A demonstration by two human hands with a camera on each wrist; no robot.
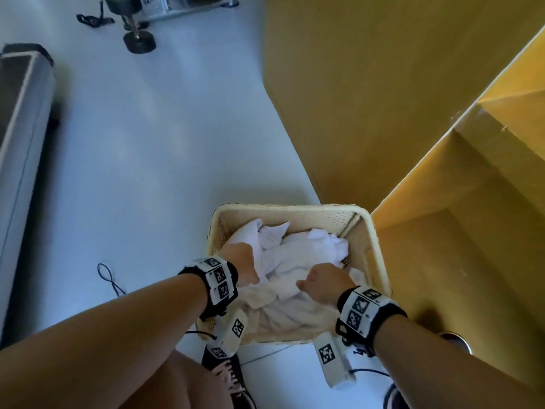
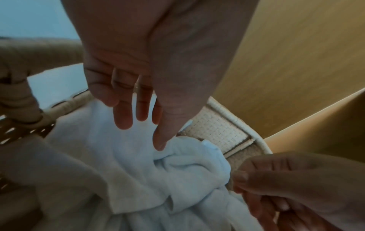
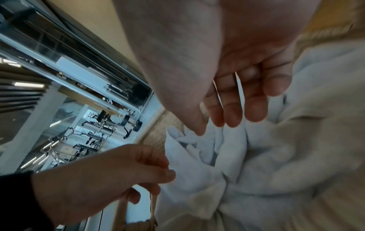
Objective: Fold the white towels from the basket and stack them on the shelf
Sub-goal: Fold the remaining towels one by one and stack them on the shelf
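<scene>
Pale floor (image 1: 141, 149) with gym equipment (image 1: 132, 22) at far edge, yellow wooden shelf (image 1: 442, 187) beside cream woven basket (image 1: 289, 214), crumpled white towels (image 1: 306, 255) heaped inside, left hand (image 1: 240, 265) and right hand (image 1: 324, 286) over the heap, fingers loose and spread, gripping nothing.

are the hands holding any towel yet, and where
Nothing is held. The left hand and right hand hang open-fingered over the towels in the basket.
</scene>
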